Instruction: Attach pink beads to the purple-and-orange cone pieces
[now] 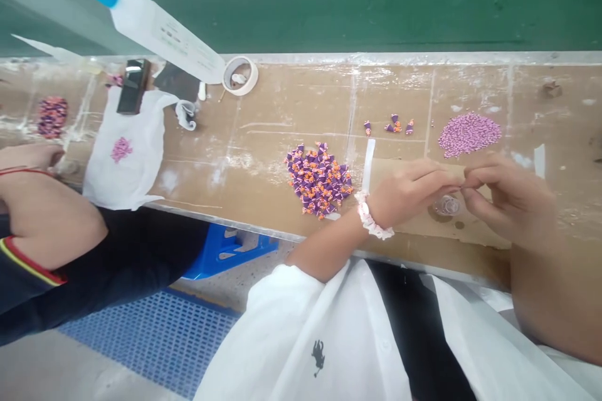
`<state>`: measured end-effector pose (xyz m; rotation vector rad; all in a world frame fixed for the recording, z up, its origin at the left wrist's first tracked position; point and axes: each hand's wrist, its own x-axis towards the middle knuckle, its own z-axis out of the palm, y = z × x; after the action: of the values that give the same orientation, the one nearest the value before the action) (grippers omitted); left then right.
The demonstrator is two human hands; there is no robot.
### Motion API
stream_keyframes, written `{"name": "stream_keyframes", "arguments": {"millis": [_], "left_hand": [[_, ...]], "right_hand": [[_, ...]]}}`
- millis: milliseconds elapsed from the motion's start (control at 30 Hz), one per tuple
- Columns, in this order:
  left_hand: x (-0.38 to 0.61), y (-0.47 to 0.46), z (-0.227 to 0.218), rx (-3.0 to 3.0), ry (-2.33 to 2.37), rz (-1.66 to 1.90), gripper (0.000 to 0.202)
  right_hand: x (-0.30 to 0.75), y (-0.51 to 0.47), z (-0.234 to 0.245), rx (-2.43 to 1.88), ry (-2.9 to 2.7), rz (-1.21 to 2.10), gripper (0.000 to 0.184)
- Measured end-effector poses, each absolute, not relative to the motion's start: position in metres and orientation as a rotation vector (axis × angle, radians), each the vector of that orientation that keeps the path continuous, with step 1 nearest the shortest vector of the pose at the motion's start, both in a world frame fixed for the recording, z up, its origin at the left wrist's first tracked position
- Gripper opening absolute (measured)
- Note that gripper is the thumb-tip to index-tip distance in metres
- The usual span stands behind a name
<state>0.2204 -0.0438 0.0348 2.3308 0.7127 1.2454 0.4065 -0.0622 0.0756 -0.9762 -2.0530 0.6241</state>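
My left hand [416, 188], with a pale scrunchie [371, 218] on its wrist, is closed in a pinch. Its fingertips meet those of my right hand [503, 194], which is pinched too. Whatever sits between the fingertips is too small to make out. Just below them a small clear round container [446, 205] stands on a taped-down sheet of brown paper [399, 229]. Beyond my right hand lies a pile of small pink pieces [469, 133]. Left of my left hand is a heap of small purple and orange figures [320, 180], with several more figures [395, 124] farther back.
At the back left a white bottle with a blue nozzle [164, 34] leans over the table beside a tape roll [240, 75]. A phone [133, 86] rests on a white cloth [101, 163]. Another person's arm [51, 213] reaches in at left, above a blue stool [226, 250].
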Motion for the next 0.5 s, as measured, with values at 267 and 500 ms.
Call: {"name": "stream_keyframes", "arguments": {"millis": [267, 500], "left_hand": [[0.138, -0.005, 0.057, 1.858, 2.116, 0.548, 0.022], [0.095, 0.009, 0.056, 1.464, 2.290, 0.056, 0.037]], "right_hand": [[0.421, -0.066, 0.082, -1.070, -2.211, 0.364, 0.025], [0.428, -0.066, 0.082, -1.100, -2.322, 0.291, 0.026]]}}
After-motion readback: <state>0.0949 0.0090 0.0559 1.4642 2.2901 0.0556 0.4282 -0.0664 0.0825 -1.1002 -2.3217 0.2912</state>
